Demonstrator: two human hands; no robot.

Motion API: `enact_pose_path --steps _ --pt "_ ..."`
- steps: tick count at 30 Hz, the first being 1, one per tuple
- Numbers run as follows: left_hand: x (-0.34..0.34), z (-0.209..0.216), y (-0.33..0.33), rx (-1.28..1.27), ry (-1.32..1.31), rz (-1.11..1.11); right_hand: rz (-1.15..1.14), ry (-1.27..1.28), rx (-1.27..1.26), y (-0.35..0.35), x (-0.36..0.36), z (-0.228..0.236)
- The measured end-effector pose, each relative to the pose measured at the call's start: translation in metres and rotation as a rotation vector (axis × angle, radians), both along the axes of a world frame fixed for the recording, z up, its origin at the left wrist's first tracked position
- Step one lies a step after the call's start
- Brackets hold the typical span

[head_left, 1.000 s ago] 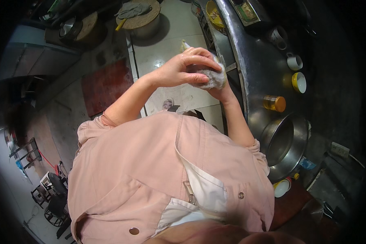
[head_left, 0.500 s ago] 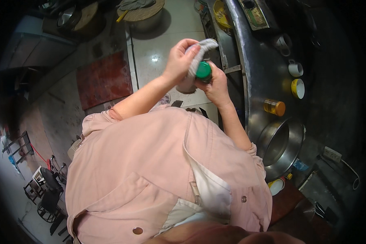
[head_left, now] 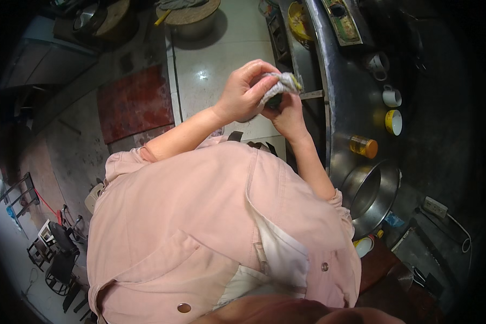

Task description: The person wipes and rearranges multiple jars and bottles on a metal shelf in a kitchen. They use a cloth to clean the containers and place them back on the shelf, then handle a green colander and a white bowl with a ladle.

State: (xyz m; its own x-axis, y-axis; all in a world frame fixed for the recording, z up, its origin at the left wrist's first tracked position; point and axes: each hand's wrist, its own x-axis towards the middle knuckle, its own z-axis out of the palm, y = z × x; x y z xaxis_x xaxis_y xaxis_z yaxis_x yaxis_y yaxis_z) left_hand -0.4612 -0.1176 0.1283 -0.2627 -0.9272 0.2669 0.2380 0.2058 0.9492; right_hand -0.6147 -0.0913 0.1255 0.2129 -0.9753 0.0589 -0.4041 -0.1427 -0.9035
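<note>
My left hand [head_left: 247, 89] is closed on a grey cloth [head_left: 284, 86], its thumb and fingers pinching the folds. Under that cloth, my right hand [head_left: 289, 116] grips a jar with a green lid [head_left: 274, 101]. Only a dark green sliver of the lid shows; cloth and fingers hide most of the jar. Both hands are close together in front of my chest, just left of the metal counter [head_left: 337, 102].
Along the counter stand a white mug [head_left: 391, 96], a yellow cup [head_left: 393, 122], a jar with an orange lid [head_left: 364, 146] and a steel basin [head_left: 386, 186]. A yellow basket [head_left: 298, 24] sits below the counter's far end. A dark red mat [head_left: 132, 105] lies on the floor.
The cloth has gone from beside the jar to over its green lid, which was in full view before. My left hand has shifted slightly right and nearer.
</note>
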Motion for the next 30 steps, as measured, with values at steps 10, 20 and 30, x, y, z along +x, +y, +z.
enact_pose_path --steps 10,20,30 --pt "0.027 -0.062 -0.045 0.947 0.634 -0.253 0.160 -0.266 -0.037 -0.001 0.021 0.025" --pt "-0.002 -0.037 -0.012 0.949 0.360 -0.380 -0.373 -0.272 -0.096 -0.027 0.010 -0.033" --pt "-0.002 -0.047 -0.004 0.109 0.073 0.036 -0.398 -0.273 -0.216 -0.026 0.038 -0.023"
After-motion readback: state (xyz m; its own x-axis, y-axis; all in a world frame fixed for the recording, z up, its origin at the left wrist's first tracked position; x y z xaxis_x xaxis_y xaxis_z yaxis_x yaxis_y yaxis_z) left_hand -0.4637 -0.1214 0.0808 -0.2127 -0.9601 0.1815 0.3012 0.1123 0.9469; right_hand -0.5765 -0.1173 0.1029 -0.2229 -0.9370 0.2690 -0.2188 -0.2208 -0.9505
